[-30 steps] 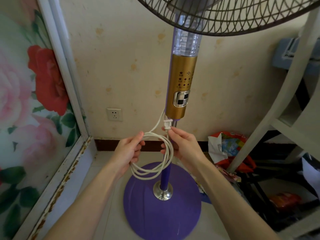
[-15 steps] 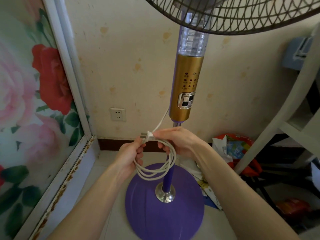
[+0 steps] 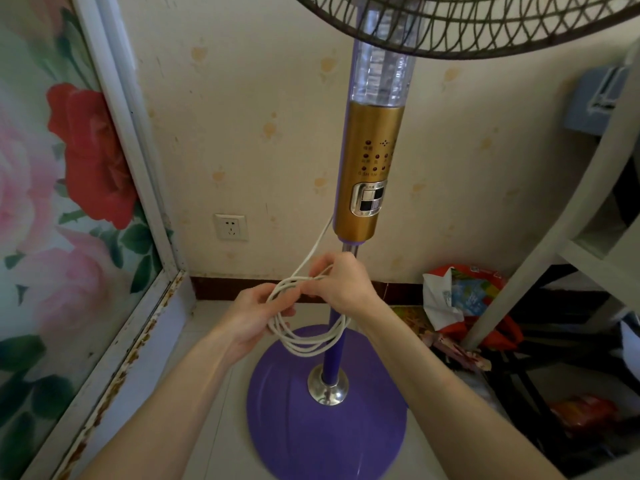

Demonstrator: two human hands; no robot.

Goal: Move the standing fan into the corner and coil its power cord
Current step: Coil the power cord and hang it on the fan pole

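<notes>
The standing fan stands near the wall, with a gold control column point(image 3: 372, 174), a dark grille point(image 3: 485, 22) at the top and a round purple base point(image 3: 325, 410) on the floor. Its white power cord point(image 3: 308, 337) hangs in several loops in front of the pole. My left hand point(image 3: 259, 313) grips the left side of the coil. My right hand point(image 3: 343, 282) pinches cord strands at the top of the coil. One strand runs up to the gold column. The plug is hidden.
A wall socket point(image 3: 231, 226) sits low on the cream wall. A white-framed floral panel point(image 3: 69, 202) stands on the left. On the right are a grey slanted frame point(image 3: 561, 223), crumpled colourful bags point(image 3: 464, 299) and dark clutter on the floor.
My right hand has carried the plug end from near the pole leftward and down over the coil top. The plug, visible earlier, is now out of sight. The view moved closer.
</notes>
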